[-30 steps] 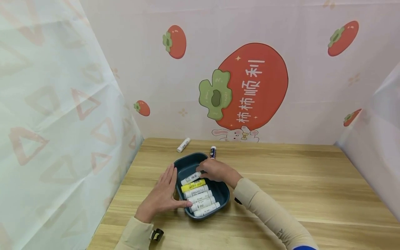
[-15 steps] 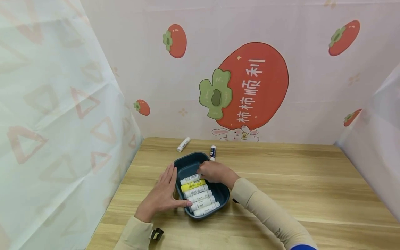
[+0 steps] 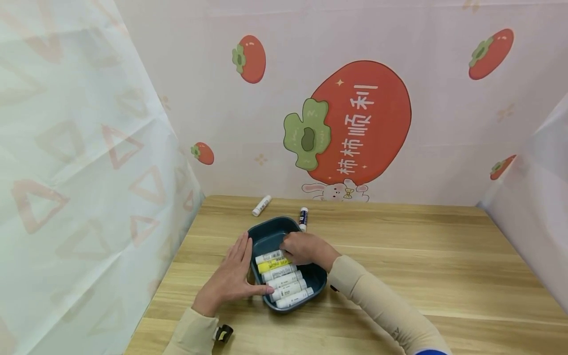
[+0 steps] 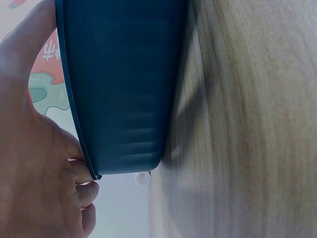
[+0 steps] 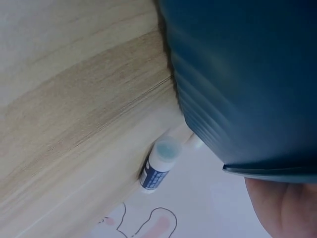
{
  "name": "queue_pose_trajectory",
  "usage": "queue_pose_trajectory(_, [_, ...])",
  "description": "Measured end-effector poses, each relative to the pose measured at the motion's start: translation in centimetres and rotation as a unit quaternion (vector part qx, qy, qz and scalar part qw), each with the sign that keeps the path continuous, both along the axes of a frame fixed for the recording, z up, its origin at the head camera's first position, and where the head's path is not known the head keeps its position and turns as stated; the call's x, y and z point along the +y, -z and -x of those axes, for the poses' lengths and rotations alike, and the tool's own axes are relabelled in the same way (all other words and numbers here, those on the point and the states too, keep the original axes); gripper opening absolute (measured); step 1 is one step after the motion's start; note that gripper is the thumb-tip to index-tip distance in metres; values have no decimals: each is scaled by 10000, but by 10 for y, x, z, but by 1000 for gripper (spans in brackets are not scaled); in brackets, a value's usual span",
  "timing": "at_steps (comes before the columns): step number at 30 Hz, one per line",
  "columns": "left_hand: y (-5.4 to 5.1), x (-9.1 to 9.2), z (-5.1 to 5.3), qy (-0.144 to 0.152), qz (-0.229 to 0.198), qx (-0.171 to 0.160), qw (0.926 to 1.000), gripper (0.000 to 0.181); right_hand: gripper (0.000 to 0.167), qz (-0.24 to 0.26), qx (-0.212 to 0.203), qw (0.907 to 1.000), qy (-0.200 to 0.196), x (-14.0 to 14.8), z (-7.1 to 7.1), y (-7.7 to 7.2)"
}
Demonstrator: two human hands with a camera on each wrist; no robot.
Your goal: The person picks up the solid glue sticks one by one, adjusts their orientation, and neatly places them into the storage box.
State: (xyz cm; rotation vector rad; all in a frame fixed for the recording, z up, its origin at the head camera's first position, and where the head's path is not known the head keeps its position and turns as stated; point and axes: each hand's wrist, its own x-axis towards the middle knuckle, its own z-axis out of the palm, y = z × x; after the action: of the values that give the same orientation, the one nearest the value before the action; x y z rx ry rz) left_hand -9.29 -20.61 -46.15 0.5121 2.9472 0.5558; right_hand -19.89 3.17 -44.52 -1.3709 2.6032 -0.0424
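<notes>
A dark blue tray (image 3: 267, 241) sits on the table with a row of glue sticks in it, several white and one yellow (image 3: 268, 266). My left hand (image 3: 230, 276) lies along the tray's left rim, fingers extended against it. Its thumb reaches over the rim onto the white sticks. Inside the tray, my right hand (image 3: 301, 247) has curled fingers at the right end of the topmost white glue stick (image 3: 266, 257), gripping it; the fingertips are hidden. In the right wrist view, the tray wall (image 5: 247, 89) hides most of this hand.
Behind the tray, a white glue stick (image 3: 262, 205) lies on the wooden table (image 3: 399, 246). A blue-labelled glue stick (image 3: 303, 218) lies close by the tray's far right corner. A printed cloth wall (image 3: 443, 123) stands along the table's back edge.
The topmost white glue stick has turned a little and settled against the yellow one, my right hand moving slightly toward the row with it. My left hand has stayed put.
</notes>
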Motion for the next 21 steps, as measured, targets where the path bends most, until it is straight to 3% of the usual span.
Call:
queue_pose_trajectory(4, [0, 0, 0, -2, 3, -7, 10000, 143, 21, 276, -61, 9996, -89, 4, -1, -5])
queue_pose_trajectory(9, [0, 0, 0, -10, -22, -3, 10000, 143, 31, 576, -207, 9981, -58, 12, 0, -22])
queue_pose_trajectory(21, [1, 1, 0, -36, -52, 45, 10000, 145, 34, 1514, -349, 9861, 586, 47, 21, -52])
